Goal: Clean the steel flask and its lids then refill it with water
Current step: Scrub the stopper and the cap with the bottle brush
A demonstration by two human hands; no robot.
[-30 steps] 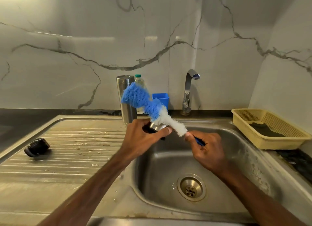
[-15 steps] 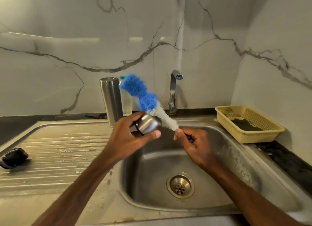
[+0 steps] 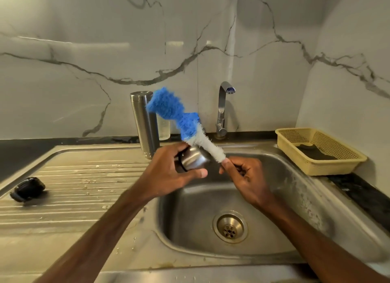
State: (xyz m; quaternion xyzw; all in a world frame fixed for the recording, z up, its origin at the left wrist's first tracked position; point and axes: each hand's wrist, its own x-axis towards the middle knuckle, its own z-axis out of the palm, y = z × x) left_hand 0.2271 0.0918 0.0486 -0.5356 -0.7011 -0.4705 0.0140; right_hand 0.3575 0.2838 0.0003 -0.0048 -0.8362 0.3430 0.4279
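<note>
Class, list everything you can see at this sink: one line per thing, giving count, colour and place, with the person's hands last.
sink: one, steel, centre right
drainboard: one, steel, left of the sink
tap: one, chrome, behind the sink
steel flask: one, silver, upright at the drainboard's back edge
clear bottle: one, clear, behind the flask
black lid: one, black, lying on the drainboard, far left
steel lid: one, silver, held over the sink
bottle brush: one, blue and white, slanting up past the steel lid
basket: one, yellow, right of the sink
dark item: one, dark, inside the basket
left hand: one, grips the steel lid
right hand: one, pinches the brush's handle
</note>
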